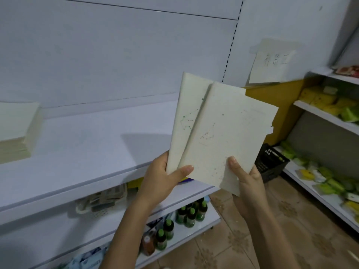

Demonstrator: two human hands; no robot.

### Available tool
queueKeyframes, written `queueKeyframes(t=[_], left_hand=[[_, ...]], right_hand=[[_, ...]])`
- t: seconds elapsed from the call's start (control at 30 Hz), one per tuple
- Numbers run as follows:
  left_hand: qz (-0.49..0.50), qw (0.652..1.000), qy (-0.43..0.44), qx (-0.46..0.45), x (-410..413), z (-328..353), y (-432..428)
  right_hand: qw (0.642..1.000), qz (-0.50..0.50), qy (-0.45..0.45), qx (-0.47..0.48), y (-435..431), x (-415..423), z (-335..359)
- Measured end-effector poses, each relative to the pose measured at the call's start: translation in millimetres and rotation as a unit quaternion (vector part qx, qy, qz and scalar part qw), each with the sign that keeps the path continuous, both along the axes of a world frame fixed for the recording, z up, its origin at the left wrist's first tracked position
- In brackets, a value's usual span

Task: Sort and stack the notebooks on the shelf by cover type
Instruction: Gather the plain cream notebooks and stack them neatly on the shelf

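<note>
Notebooks, two in view with pale cream paper covers, are held fanned in mid-air in front of the white metal shelf (87, 148). The rear notebook (186, 117) carries a green dotted-line pattern; the front notebook (229, 136), overlapping it, carries a faint reddish one. Further paper edges project behind the front one's right side; how many lie there cannot be told.

The left hand (165, 181) grips the fan's lower left corner, thumb laid across the front. The right hand (248, 183) grips the lower right corner, thumb on the cover, fingers behind.

A stack of cream notebooks (17, 129) rests at the shelf's left end, well apart. Green-capped bottles (190, 214) stand on a lower tier. A black plastic crate (270, 162) sits on the tiled floor (272, 239). A handwritten paper note (270, 65) is fixed to the back panel.
</note>
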State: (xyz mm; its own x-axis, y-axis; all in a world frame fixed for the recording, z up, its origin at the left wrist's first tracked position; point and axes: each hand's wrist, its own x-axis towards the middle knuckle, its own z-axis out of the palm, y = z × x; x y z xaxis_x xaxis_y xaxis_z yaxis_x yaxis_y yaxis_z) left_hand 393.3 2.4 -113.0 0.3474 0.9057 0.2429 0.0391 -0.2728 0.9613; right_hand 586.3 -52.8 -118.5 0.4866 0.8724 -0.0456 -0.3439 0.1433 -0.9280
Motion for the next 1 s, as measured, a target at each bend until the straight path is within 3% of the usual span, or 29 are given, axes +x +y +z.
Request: queueKeyframes(t=[0.2,0.63,0.8,1.0], left_hand=[[0.037,0.999,0.012,0.034,46,17,86],[-0.028,0.994,0.094,0.056,122,26,184],[0.039,0.985,0.14,0.09,152,28,204],[0.104,0.975,0.167,0.103,200,27,221]], right_hand=[[0.999,-0.014,-0.031,0.016,76,35,19],[0.992,-0.076,-0.097,-0.022,174,106,23],[0.977,-0.104,-0.184,-0.015,208,138,32],[0.965,-0.062,-0.254,0.01,247,185,44]])
